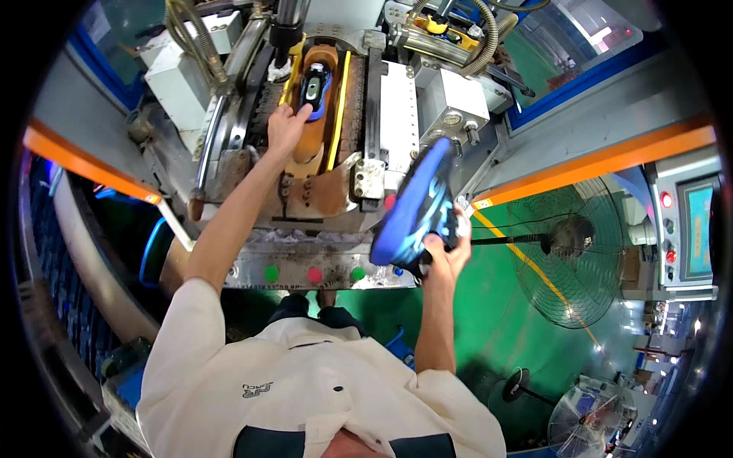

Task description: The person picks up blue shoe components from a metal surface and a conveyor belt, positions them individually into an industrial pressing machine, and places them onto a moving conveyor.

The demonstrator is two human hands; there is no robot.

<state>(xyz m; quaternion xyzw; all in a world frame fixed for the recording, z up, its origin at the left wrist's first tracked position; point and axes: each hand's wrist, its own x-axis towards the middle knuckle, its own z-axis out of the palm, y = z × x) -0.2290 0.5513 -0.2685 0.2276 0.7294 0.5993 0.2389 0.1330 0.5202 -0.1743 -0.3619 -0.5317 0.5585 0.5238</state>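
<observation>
My right hand (450, 246) grips a black and blue shoe (416, 210), its blue sole side turned to the left. The thumb presses near the shoe's lower end, and the fingers wrap behind it. Further off to the left, my left hand (287, 130) reaches into the machine with its fingers curled. Its thumb meets the near blue edge of a second shoe (316, 90), also black and blue, which sits in a brown mould (309, 143). The tips of the other fingers are hard to make out. Yellow strips (339, 114) flank the mould.
Below the mould runs a metal panel (246, 267) with green and red buttons. Orange-edged guards (603, 159) stand on both sides. A large caged fan (565, 256) is at the right, beside a control box (687, 229) with a screen. A black press cylinder (288, 27) hangs above.
</observation>
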